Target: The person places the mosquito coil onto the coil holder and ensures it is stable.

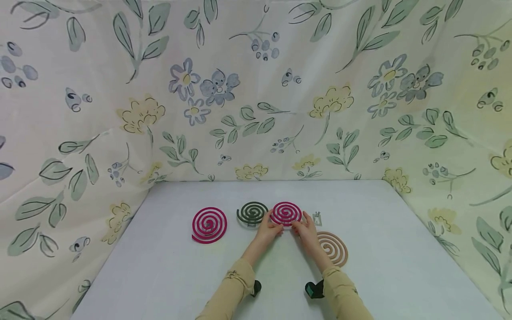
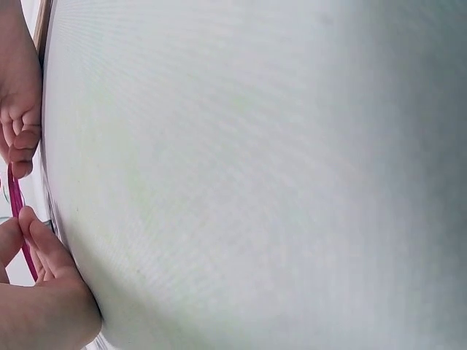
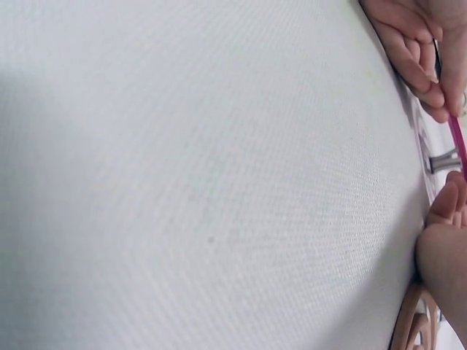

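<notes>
Both hands hold a magenta mosquito coil [image 1: 286,203] by its near edge, one at each side. The left hand [image 1: 268,231] pinches its left edge between thumb and fingers. At its right edge, the right hand [image 1: 307,232] grips with thumb and fingertips. In the right wrist view, a small grey metal stand [image 3: 442,162] shows just below the coil's thin magenta edge. Close to the left hand's fingertips is a dark green mosquito coil [image 1: 253,203]. A tan mosquito coil [image 1: 340,250] lies partly hidden under the right forearm.
Another magenta mosquito coil [image 1: 209,208] sits at the left. A small metal stand [image 1: 317,218] lies right of the right hand. The white table [image 1: 168,275] ends at a floral cloth [image 1: 256,133] behind and at the sides.
</notes>
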Demonstrator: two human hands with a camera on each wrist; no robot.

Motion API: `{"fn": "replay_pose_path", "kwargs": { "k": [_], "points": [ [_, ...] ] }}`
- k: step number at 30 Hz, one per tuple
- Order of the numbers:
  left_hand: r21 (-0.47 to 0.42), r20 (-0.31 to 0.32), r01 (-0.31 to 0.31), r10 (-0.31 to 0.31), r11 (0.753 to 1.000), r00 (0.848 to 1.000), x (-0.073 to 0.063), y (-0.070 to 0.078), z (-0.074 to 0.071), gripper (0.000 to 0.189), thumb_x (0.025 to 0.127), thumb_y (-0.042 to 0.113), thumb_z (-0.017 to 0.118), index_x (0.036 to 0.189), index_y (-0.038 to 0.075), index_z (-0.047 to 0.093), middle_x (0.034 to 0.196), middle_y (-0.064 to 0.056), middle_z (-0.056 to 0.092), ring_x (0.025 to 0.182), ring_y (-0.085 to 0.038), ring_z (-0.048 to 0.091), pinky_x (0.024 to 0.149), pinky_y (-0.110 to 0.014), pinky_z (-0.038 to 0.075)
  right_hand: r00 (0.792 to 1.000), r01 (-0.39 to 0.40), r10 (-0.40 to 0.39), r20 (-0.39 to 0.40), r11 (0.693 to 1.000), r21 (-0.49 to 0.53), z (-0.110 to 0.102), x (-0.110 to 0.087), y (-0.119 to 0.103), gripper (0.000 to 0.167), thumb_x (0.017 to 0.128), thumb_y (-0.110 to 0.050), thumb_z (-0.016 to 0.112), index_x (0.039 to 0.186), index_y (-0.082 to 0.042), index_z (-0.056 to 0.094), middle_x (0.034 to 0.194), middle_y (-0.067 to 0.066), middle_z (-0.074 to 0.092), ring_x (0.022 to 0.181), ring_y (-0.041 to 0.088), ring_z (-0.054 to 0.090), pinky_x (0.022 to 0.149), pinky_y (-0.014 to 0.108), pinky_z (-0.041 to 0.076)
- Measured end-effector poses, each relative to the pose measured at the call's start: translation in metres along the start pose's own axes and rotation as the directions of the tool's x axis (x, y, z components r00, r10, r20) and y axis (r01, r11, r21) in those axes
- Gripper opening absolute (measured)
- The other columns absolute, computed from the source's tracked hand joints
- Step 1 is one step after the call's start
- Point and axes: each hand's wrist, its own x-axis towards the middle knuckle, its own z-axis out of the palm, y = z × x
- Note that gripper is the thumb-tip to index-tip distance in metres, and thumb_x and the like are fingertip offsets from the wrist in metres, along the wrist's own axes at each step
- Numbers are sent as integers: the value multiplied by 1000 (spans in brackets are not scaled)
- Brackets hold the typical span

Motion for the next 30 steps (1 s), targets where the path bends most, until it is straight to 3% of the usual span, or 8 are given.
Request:
{"fn": "replay_pose_path", "kwargs": {
  "k": [3, 9, 16, 25, 30],
  "points": [
    [19, -5, 3, -3, 1000, 1000, 5, -7, 0, 64, 88, -7, 57, 142, -10, 25, 84, -33, 64, 78, -36, 67, 76, -40, 56, 1000, -3, 3, 1, 1000, -1, -1, -1, 0, 70, 90, -2, 54, 146, 9, 14, 62, -12, 51, 59, 1, 48, 59, 17, 40],
    [15, -2, 12, -12, 1000, 1000, 15, -25, 0, 68, 88, -4, 59, 145, -5, 23, 87, -34, 64, 78, -32, 68, 75, -37, 56, 1000, -6, 6, -6, 1000, 5, 0, -4, -1, 68, 92, -5, 53, 146, 9, 14, 64, -12, 52, 59, 1, 47, 60, 18, 40],
    [-2, 27, 11, -11, 1000, 1000, 17, -25, -2, 70, 89, -4, 58, 147, -3, 19, 84, -29, 64, 73, -19, 66, 75, -35, 57, 999, 12, -13, -36, 1000, -16, 5, -6, -1, 68, 93, -9, 53, 145, 10, 14, 65, -10, 54, 58, 1, 48, 59, 17, 39],
    [67, 65, -12, 8, 998, 998, 11, -22, -7, 72, 88, -3, 59, 148, 0, 19, 89, -31, 65, 78, -28, 68, 75, -33, 56, 998, 14, -17, -63, 999, -51, 7, -4, 3, 67, 93, -12, 55, 144, 12, 17, 67, -9, 56, 61, 3, 51, 61, 17, 40],
    [73, 92, -20, 13, 997, 996, 10, -23, -7, 76, 88, -3, 60, 149, 2, 16, 90, -32, 65, 74, -16, 65, 73, -27, 54, 995, 23, -30, -91, 997, -80, 8, -8, 1, 65, 94, -13, 54, 143, 13, 20, 73, -4, 59, 63, 3, 53, 62, 15, 42]
  ]
}}
